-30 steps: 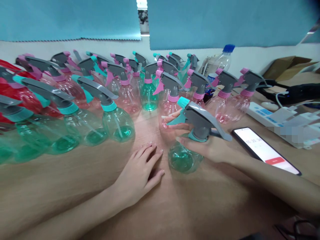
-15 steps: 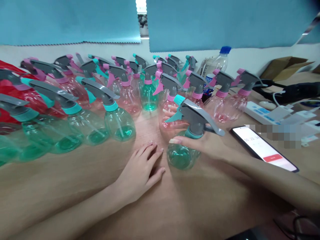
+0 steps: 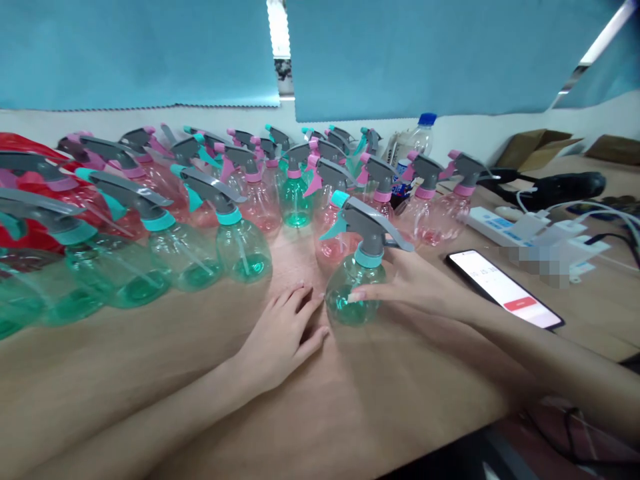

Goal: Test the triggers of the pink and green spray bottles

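My right hand (image 3: 415, 283) wraps round a green spray bottle (image 3: 354, 293) with a grey trigger head and teal nozzle, which stands upright on the wooden table (image 3: 150, 360). The thumb lies across the bottle's belly. My left hand (image 3: 283, 333) rests flat on the table just left of that bottle, fingers stretched out and holding nothing. Behind them stand several green spray bottles (image 3: 240, 243) and pink spray bottles (image 3: 260, 193) in rows.
A phone (image 3: 505, 290) with a lit screen lies right of my right hand. A white power strip (image 3: 500, 227) with plugs and cables, a clear water bottle (image 3: 420, 137) and cardboard boxes (image 3: 535, 143) sit at the back right. Red bags (image 3: 30, 200) are at far left.
My right hand has slid the green spray bottle a little to the left and away, closer to the rows. The left hand has stayed flat in place. The camera has tilted.
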{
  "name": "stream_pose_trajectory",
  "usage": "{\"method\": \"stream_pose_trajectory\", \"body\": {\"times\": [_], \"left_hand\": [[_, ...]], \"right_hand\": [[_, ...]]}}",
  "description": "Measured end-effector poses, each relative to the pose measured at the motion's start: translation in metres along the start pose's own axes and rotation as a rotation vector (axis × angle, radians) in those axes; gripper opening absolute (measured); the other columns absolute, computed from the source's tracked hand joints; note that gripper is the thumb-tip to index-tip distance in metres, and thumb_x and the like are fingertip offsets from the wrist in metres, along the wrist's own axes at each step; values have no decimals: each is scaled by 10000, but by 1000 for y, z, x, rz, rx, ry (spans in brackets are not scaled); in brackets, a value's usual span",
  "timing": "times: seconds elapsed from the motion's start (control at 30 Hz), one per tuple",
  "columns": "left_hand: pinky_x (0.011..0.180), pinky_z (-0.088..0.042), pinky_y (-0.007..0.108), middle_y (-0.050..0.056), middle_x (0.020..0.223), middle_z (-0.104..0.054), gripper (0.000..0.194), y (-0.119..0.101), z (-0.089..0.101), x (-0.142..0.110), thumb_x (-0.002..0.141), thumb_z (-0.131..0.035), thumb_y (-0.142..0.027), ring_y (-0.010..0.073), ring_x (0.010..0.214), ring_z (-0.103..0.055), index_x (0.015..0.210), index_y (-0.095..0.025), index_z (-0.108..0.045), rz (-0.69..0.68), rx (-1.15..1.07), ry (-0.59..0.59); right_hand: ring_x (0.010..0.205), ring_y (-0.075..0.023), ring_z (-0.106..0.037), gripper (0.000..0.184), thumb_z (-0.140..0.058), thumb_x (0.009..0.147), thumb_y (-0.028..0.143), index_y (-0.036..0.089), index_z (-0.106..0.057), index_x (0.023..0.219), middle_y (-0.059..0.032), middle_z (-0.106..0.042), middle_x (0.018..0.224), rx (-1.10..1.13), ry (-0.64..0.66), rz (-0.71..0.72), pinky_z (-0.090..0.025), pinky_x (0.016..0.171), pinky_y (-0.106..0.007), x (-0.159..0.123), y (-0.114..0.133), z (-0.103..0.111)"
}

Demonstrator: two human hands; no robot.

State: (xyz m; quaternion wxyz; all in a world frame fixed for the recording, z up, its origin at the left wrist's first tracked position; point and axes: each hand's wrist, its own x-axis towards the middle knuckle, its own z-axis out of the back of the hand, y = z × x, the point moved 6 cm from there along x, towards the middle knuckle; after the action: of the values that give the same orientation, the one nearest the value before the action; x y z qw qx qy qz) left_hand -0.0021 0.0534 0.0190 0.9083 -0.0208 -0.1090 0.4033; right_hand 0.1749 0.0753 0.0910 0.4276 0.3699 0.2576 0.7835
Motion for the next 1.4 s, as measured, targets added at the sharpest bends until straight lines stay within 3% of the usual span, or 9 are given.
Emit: {"method": "stream_pose_trajectory", "body": {"times": [0.07,0.13,0.3,0.43,0.6,0.73,0.83,1.4], "left_hand": [[1006,-393,516,189,1354,-504,453,-1,0,-1,948,-478,-376,344,1278,-430,1310,-106,-511,-2,8,5],[1006,-398,512,193,1354,-503,446,-2,1,-4,949,-481,-359,342,1281,-430,1308,-97,-513,-10,3,1],[1001,-422,483,150,1316,-541,350,-6,6,-22,942,-486,-286,311,1260,-460,1255,-146,-556,-74,-61,-26],[981,-452,459,122,1254,-574,307,-5,11,-36,926,-499,-225,286,1212,-499,1221,-171,-566,-97,-152,-58],[967,-466,394,101,1195,-572,255,-5,18,-40,916,-470,-124,237,1143,-521,1132,-178,-594,-135,-314,-98],[922,-489,390,97,1157,-573,243,-4,21,-40,903,-481,-112,233,1080,-539,1102,-183,-600,-100,-374,-105],[929,-484,403,95,1179,-562,240,-4,20,-41,906,-490,-122,235,1080,-535,1112,-190,-595,-83,-391,-80],[934,-464,398,91,1183,-544,251,-1,20,-39,910,-486,-102,229,1099,-514,1124,-185,-588,-88,-415,-68]], "right_hand": [[1179,-264,-559,708,-788,652,452,284,-476,1265,-59,-581,1281,4,-10,-14,-485,955,-444,-11,-7,3],[1223,-296,-508,844,-801,610,499,253,-410,1316,-94,-534,1322,-113,-104,-41,-439,992,-483,-23,-11,9],[1019,-291,-583,554,-668,736,573,214,-544,1139,-92,-607,1090,-366,-119,-149,-483,857,-468,-34,-6,6],[1025,-281,-570,505,-637,757,589,222,-574,1098,-77,-609,1038,-393,-108,-110,-472,864,-444,-12,-2,-6],[924,-252,-593,546,-616,769,602,196,-577,1131,-77,-622,980,-394,-73,-27,-492,775,-395,29,-5,-27],[1052,-260,-593,560,-603,796,582,194,-558,1197,-94,-620,1146,-389,-52,-2,-473,869,-404,52,0,-43],[1000,-280,-620,602,-581,807,591,146,-546,1209,-121,-626,1146,-444,-50,-22,-486,826,-424,65,2,-51],[1062,-328,-617,640,-586,854,477,55,-470,1320,-178,-606,1252,-478,-70,-43,-500,831,-462,87,-1,-62]]}}
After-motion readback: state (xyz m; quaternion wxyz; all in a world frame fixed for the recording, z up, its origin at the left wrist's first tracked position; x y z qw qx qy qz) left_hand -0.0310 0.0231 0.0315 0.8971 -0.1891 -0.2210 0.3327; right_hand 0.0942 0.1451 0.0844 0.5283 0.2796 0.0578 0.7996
